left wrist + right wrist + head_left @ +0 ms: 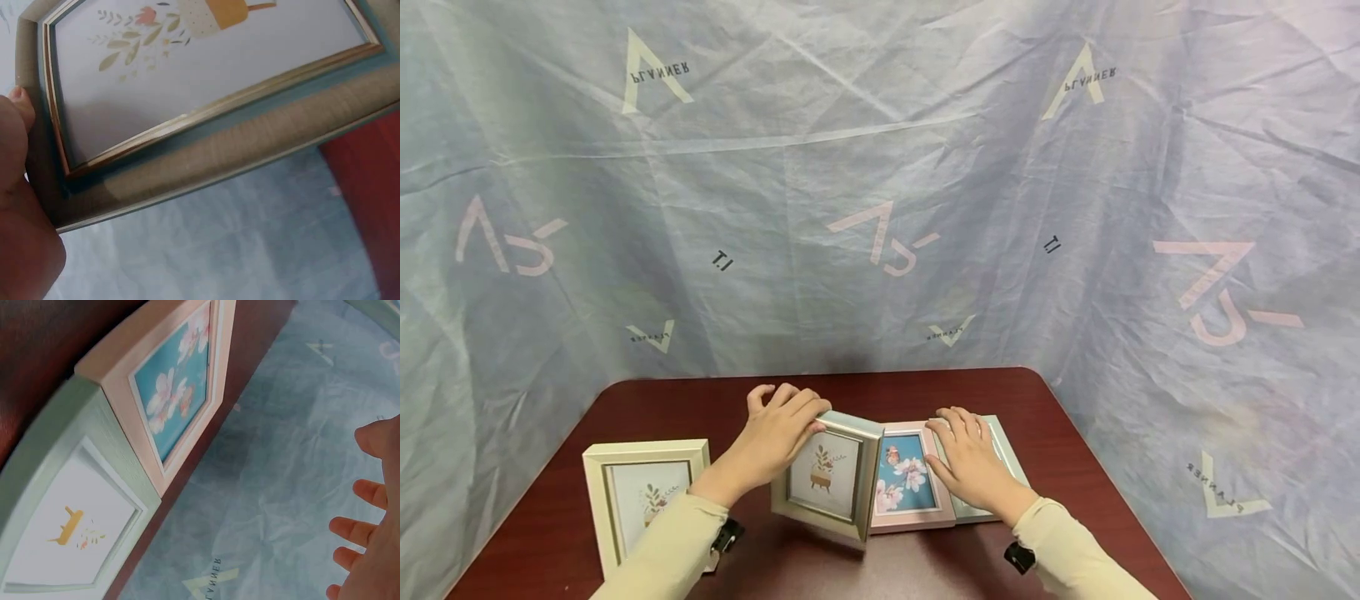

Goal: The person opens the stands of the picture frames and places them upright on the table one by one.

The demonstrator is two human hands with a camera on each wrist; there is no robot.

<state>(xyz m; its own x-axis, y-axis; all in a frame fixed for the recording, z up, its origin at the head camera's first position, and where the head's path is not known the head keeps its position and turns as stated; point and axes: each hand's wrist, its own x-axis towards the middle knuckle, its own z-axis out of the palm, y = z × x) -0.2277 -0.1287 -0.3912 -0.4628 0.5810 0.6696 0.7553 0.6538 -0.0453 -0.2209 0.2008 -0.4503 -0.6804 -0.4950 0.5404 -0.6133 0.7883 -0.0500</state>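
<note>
My left hand (775,446) grips the upper left corner of a champagne-coloured picture frame (823,475), tilted and with a potted plant drawing in it. Whether its lower edge touches the table cannot be told. The left wrist view shows the thumb (24,103) on this frame's edge. My right hand (976,471) is over a pale green picture frame (1006,450), fingers spread and holding nothing. In the right wrist view the fingers (353,531) are apart from both frames. A pink picture frame (917,525) with a blossom picture sits against the green one, between the hands.
A cream picture frame (593,492) stands at the left of the dark red table (895,396), partly hidden by my left forearm. Grey printed cloth (790,183) hangs behind the table and on both sides.
</note>
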